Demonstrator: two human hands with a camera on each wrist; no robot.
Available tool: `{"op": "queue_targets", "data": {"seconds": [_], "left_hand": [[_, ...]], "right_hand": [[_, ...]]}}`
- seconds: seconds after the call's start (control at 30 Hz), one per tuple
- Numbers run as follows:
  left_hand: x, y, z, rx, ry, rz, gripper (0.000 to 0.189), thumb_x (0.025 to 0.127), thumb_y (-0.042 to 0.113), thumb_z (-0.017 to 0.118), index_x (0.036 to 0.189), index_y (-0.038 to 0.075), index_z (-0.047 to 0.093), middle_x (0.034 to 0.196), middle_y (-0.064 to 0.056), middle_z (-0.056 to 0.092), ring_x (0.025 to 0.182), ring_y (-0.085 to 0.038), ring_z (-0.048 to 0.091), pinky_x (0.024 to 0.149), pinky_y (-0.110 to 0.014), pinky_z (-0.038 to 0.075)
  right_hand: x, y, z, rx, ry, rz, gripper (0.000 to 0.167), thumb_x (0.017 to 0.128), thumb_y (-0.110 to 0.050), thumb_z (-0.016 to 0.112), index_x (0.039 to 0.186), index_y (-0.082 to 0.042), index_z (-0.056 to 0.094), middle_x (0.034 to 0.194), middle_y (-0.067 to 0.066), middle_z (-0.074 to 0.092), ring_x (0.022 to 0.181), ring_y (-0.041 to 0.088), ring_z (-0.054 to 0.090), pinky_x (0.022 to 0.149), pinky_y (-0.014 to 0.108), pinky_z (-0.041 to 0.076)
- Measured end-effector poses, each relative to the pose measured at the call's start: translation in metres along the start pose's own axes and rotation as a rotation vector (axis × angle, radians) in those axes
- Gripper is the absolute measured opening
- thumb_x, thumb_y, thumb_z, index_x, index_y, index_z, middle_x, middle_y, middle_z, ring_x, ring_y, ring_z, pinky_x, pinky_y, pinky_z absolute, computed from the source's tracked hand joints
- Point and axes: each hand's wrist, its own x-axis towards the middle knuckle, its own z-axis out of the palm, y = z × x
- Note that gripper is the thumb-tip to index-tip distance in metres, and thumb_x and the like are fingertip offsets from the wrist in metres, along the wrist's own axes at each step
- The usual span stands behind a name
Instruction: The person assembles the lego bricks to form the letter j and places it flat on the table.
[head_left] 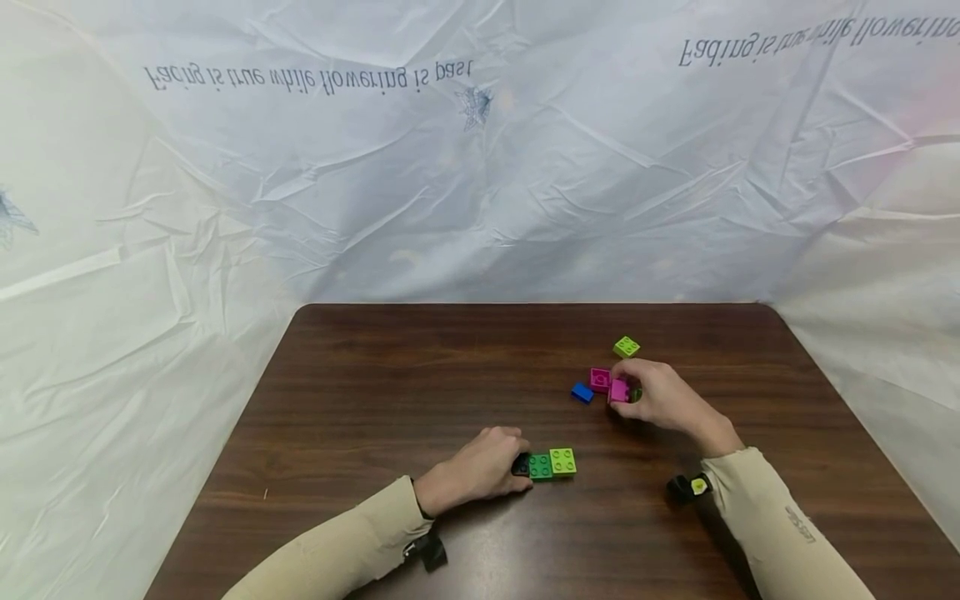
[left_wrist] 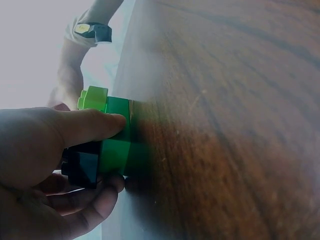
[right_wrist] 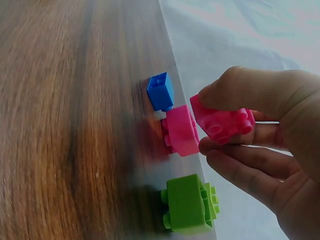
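On the table, my left hand grips a joined row of toy building bricks, thumb and fingers on opposite sides. The row has a black brick at the hand's end, a green brick and a raised lime brick at the right end. Farther out to the right, my right hand pinches a pink brick between thumb and fingers, its studs showing in the right wrist view. Right by it lies a second pink brick, hollow side up. My palm hides part of the left-hand bricks.
A small blue brick lies left of the pink ones. Beside the right fingers is a green brick, mostly covered in the head view. A lime brick sits farther back on the brown table. White sheeting hangs behind the table.
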Motion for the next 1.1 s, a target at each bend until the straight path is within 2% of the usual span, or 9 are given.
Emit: {"op": "queue_targets", "data": {"seconds": [0.17, 0.37, 0.57, 0.87, 1.1], "left_hand": [[0.001, 0.000, -0.001, -0.001, -0.015, -0.015, 0.029, 0.080, 0.035, 0.080, 0.094, 0.012, 0.071, 0.083, 0.006, 0.059, 0.070, -0.002, 0.055, 0.059, -0.015, 0.045], [0.001, 0.000, -0.001, 0.003, -0.020, -0.018, 0.030, 0.080, 0.036, 0.080, 0.096, 0.012, 0.072, 0.085, 0.006, 0.060, 0.073, -0.002, 0.057, 0.061, -0.015, 0.046], [0.001, -0.002, 0.000, 0.007, -0.005, -0.002, 0.030, 0.080, 0.037, 0.080, 0.095, 0.012, 0.072, 0.083, 0.007, 0.059, 0.071, -0.001, 0.055, 0.059, -0.014, 0.045], [0.003, -0.002, -0.002, 0.012, -0.003, 0.001, 0.029, 0.080, 0.036, 0.079, 0.094, 0.012, 0.071, 0.082, 0.007, 0.058, 0.068, 0.000, 0.051, 0.057, -0.014, 0.043], [0.002, -0.002, 0.001, 0.012, -0.012, -0.003, 0.030, 0.080, 0.037, 0.080, 0.095, 0.012, 0.072, 0.083, 0.006, 0.058, 0.070, 0.000, 0.053, 0.059, -0.013, 0.044]], "right_hand": [[0.000, -0.002, 0.002, -0.001, 0.009, -0.052, 0.039, 0.074, -0.016, 0.083, 0.108, -0.007, 0.066, 0.103, 0.003, 0.066, 0.092, 0.019, 0.062, 0.078, 0.042, 0.053], [0.000, -0.002, 0.003, -0.004, 0.031, -0.083, 0.036, 0.073, -0.015, 0.083, 0.105, -0.011, 0.066, 0.101, 0.001, 0.065, 0.087, 0.014, 0.060, 0.073, 0.037, 0.052], [0.000, -0.003, 0.004, -0.011, 0.021, -0.086, 0.037, 0.073, -0.016, 0.083, 0.107, -0.011, 0.067, 0.103, 0.002, 0.066, 0.086, 0.012, 0.059, 0.072, 0.035, 0.051], [0.001, -0.010, 0.001, -0.016, -0.007, -0.086, 0.042, 0.075, -0.018, 0.082, 0.113, -0.007, 0.068, 0.110, 0.007, 0.068, 0.094, 0.019, 0.063, 0.074, 0.037, 0.054], [0.000, -0.019, -0.001, 0.034, -0.046, -0.067, 0.047, 0.075, -0.021, 0.083, 0.117, -0.008, 0.065, 0.109, 0.005, 0.067, 0.085, 0.011, 0.060, 0.068, 0.026, 0.052]]}}
